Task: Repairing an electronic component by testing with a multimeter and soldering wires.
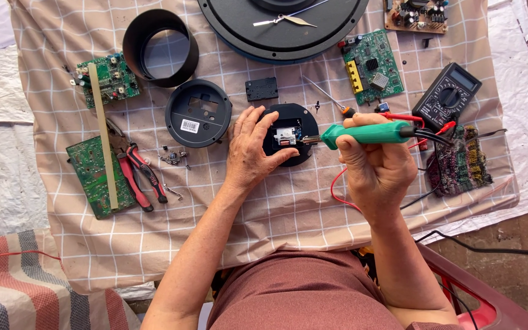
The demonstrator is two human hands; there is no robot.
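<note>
Both forearms bare; left hand [250,148] and right hand [377,165] ungloved, no rings seen. Dusty-red ribbed knit garment [304,293] covers torso.

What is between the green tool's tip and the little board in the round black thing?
Nothing visible. The right hand holds the green soldering iron with its metal tip right at the small board in the round black housing, which the left hand steadies from the side.

Bright, even daylight falls on my bench [288,201], and the shadows beside my hands and the parts are short and soft. Everything I see is sharp, with no motion blur, little glare and only slight stretching toward the edges.
</note>
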